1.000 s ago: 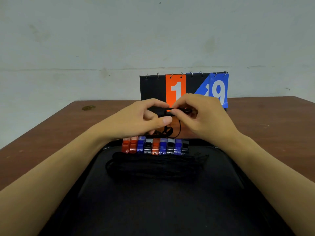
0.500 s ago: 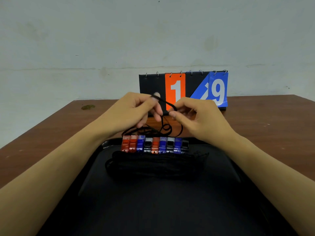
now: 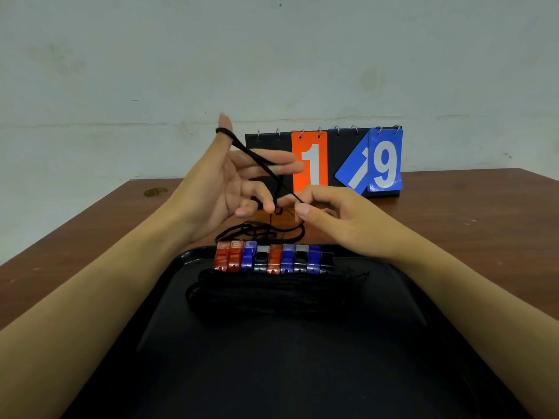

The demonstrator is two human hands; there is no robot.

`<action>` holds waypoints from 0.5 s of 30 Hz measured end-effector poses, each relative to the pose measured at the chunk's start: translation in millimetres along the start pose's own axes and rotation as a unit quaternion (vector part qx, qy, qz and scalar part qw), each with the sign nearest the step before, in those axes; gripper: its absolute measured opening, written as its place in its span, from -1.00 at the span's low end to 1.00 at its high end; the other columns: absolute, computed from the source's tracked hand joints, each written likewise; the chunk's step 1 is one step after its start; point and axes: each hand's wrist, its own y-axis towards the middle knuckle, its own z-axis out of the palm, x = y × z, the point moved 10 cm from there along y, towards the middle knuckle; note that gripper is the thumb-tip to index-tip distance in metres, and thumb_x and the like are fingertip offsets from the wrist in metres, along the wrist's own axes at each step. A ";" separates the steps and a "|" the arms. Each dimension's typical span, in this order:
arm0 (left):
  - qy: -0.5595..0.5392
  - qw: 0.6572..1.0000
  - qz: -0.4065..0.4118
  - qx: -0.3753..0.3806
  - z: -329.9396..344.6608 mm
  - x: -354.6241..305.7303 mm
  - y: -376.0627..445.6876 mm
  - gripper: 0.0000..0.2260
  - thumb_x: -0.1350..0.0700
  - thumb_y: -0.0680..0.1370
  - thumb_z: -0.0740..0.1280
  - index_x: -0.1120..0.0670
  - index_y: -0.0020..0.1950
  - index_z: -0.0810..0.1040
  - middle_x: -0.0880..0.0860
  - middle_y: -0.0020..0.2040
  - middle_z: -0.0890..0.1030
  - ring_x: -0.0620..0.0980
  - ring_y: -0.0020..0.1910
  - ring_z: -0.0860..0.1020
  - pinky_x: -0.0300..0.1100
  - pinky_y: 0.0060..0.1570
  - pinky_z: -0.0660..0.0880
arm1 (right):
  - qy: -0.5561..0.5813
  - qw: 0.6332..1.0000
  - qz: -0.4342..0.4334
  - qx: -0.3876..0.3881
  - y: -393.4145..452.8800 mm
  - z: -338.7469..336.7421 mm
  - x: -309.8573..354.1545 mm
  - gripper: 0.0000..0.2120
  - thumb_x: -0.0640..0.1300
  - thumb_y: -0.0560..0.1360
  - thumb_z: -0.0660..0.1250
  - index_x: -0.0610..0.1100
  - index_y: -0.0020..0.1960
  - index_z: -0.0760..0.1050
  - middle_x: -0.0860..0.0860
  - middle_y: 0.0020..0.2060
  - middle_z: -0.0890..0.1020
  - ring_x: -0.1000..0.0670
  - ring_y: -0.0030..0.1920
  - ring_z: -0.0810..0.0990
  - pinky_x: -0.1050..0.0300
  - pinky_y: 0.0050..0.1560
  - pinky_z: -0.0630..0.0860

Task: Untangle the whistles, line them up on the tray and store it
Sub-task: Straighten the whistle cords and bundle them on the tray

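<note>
A row of several red, blue and black whistles [image 3: 273, 258] stands side by side along the far edge of the black tray [image 3: 272, 373]. Their black cords [image 3: 266, 293] lie bunched just in front of them. Beyond the tray, a loose black cord [image 3: 260, 232] lies tangled on the table. One loop of it rises over the raised thumb of my left hand [image 3: 223, 182], whose fingers are spread. My right hand [image 3: 335, 219] pinches the same cord between thumb and forefinger. The whistle on this cord is hidden.
A flip scoreboard [image 3: 314, 161] showing an orange 1 and a blue 9 stands at the back of the brown wooden table [image 3: 469, 213], just behind my hands. A pale wall rises behind it.
My left hand has lifted and spread, drawing a loop of the cord upward on its thumb. My right hand stays low and keeps its pinch on the cord.
</note>
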 end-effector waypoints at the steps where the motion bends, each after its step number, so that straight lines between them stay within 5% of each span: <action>1: -0.024 1.000 -0.003 0.012 1.0 -1.3 -0.8 -0.18 -0.33 0.66 -0.26 0.19 0.29 0.60 0.15 0.30 0.67 -0.03 -0.41 0.60 -0.25 -0.52 0.22 | 0.009 1.000 0.000 0.009 -0.4 2.2 1.3 -0.84 -0.08 0.68 0.24 0.00 -0.04 0.55 0.11 0.22 0.65 0.17 0.33 0.55 0.13 0.30 0.49; 6: -0.117 0.991 -0.041 0.058 8.5 -0.7 -6.7 -0.09 -0.43 0.60 -0.25 0.14 0.20 0.72 0.18 0.33 0.65 0.01 -0.17 0.68 -0.21 -0.34 0.47 | 0.008 1.000 -0.010 -0.005 0.4 0.2 0.0 -0.83 -0.06 0.68 0.26 0.02 -0.04 0.58 0.16 0.40 0.45 0.24 0.48 0.33 0.12 0.38 0.43; 9: -0.138 0.988 -0.045 0.049 12.3 -1.1 -8.9 -0.08 -0.44 0.60 -0.23 0.14 0.12 0.76 0.19 0.18 0.72 0.07 0.04 0.72 -0.13 -0.02 0.65 | 0.029 0.999 -0.029 0.009 0.0 3.2 5.3 -0.82 -0.07 0.68 0.25 0.09 -0.05 0.57 0.29 0.22 0.50 0.21 0.39 0.44 0.06 0.38 0.44; 12: -0.143 0.988 -0.046 0.045 14.8 -1.0 -9.1 -0.07 -0.44 0.59 -0.22 0.16 0.06 0.77 0.16 0.04 0.75 0.08 0.03 0.73 -0.12 0.02 0.67 | 0.039 0.999 -0.017 0.026 -1.8 6.6 9.7 -0.83 -0.12 0.69 0.24 0.00 -0.03 0.56 0.24 0.01 0.64 0.24 0.12 0.59 0.28 0.17 0.45; 15: -0.152 0.988 -0.031 0.022 5.1 -1.8 -5.5 -0.08 -0.45 0.59 -0.19 0.19 0.05 0.76 0.13 -0.07 0.74 0.06 -0.07 0.71 -0.12 0.01 0.66 | 0.031 0.999 -0.013 0.001 -1.4 -0.8 9.1 -0.84 -0.15 0.69 0.24 -0.06 -0.01 0.57 0.07 -0.04 0.70 0.12 0.08 0.66 0.21 0.18 0.52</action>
